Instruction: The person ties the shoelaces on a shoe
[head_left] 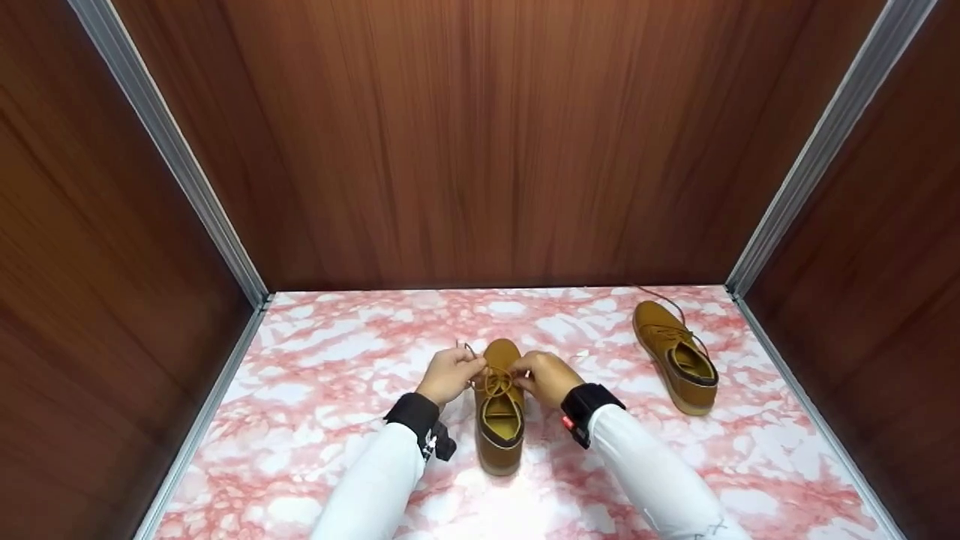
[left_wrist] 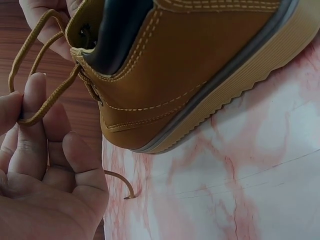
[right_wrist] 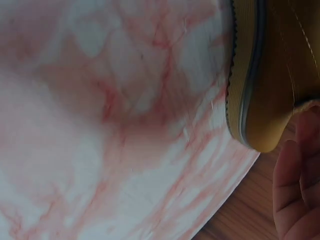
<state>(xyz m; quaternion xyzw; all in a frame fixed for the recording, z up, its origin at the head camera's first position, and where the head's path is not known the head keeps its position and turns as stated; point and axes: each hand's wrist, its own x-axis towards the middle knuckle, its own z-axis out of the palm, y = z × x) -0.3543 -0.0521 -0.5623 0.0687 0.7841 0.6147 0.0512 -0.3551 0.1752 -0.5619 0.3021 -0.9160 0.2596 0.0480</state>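
A tan lace-up shoe [head_left: 498,454] stands upright on the surface, toe pointing away from me, between both hands. On its left side my left hand [head_left: 448,373] pinches a brown shoelace [left_wrist: 55,95] between thumb and index finger, and the lace forms a loop there. A loose lace end hangs below that hand in the left wrist view. My right hand [head_left: 549,375] is at the shoe's right side by the lacing, fingertips bent together. In the right wrist view its fingers [right_wrist: 289,175] are partly cut off, and what they pinch is hidden.
A second tan shoe [head_left: 673,352] stands to the right, its long lace trailing toward the back wall. The pink-and-white marbled surface [head_left: 337,450] is enclosed by brown wood-grain panels [head_left: 480,150] with metal corner strips [head_left: 817,142].
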